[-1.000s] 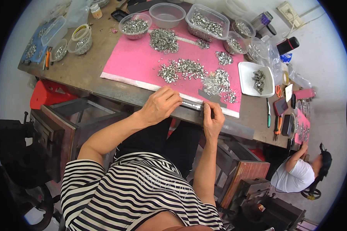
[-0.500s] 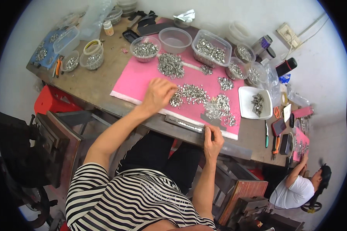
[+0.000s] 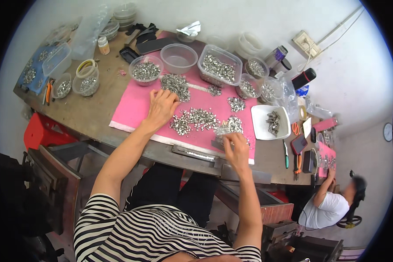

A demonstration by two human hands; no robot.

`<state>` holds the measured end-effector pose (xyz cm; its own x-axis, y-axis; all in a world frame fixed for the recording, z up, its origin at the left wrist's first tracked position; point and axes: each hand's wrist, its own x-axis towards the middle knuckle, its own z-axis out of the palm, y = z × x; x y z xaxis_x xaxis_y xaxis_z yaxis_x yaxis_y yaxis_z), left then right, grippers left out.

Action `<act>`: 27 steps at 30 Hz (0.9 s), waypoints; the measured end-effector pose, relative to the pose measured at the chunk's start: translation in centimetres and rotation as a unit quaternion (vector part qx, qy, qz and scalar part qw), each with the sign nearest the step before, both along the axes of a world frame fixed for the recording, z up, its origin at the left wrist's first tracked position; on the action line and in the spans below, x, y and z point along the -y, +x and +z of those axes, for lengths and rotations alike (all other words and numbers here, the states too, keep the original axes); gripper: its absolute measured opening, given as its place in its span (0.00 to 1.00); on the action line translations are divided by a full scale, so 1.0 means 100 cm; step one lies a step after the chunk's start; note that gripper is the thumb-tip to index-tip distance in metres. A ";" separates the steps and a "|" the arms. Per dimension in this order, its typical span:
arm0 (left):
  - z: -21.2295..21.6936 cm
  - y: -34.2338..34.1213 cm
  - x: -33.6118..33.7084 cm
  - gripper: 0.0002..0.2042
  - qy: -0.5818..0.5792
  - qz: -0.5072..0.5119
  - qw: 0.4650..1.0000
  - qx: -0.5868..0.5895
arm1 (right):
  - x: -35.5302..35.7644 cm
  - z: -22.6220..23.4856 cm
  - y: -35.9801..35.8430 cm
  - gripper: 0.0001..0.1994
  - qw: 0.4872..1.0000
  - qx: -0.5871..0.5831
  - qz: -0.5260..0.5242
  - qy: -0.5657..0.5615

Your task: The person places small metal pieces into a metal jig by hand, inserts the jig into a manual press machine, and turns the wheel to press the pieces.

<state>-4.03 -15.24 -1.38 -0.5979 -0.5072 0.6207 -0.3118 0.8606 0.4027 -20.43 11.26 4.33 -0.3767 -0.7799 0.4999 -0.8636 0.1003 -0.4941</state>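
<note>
A person in a striped top works small metal parts on a pink mat [image 3: 131, 109] laid over a wooden tabletop [image 3: 87, 113]. Several tubs at the far edge, among them a round bowl [image 3: 146, 70] and a rectangular tub [image 3: 219, 66], already hold sorted parts, and a white tray [image 3: 263, 126] at the right carries a small heap; one clear bowl [image 3: 179, 56] stands empty. Loose piles [image 3: 192, 120] remain spread across the mat, so the work looks partly done with much left.

The left hand [image 3: 161, 107] reaches forward with the arm stretched, palm down, fingers spread and resting flat on the mat just beside the middle pile; its grip is apart and holds nothing that can be seen. The right hand [image 3: 235, 148] sits nearer the body at the mat's front edge, fingers curled together over a small cluster of parts [image 3: 229, 127]; whether they pinch one cannot be told. A metal bar [image 3: 192, 153] lies along the front edge between the hands. Another person sits at the far right.
</note>
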 end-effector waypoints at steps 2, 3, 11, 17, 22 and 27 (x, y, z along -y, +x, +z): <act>0.002 0.001 -0.004 0.05 -0.003 0.005 1.000 -0.010 | 0.028 0.002 -0.025 0.03 0.999 -0.034 0.012 0.005; 0.005 0.003 -0.006 0.05 -0.007 0.009 1.000 -0.017 | 0.042 0.001 -0.036 0.03 0.999 -0.041 0.003 0.021; 0.000 0.001 -0.009 0.03 0.022 0.002 1.000 0.000 | 0.138 -0.036 -0.080 0.06 0.998 0.005 -0.063 0.014; -0.003 0.001 -0.006 0.04 0.035 0.002 0.999 0.002 | 0.152 -0.046 -0.079 0.06 0.995 -0.050 -0.069 0.042; 0.002 0.003 -0.007 0.04 0.048 -0.004 0.999 0.009 | 0.146 -0.043 -0.083 0.05 0.997 -0.029 -0.063 0.016; -0.004 0.002 -0.007 0.05 0.041 -0.012 0.999 -0.004 | 0.128 -0.024 -0.069 0.06 0.998 0.030 -0.057 0.002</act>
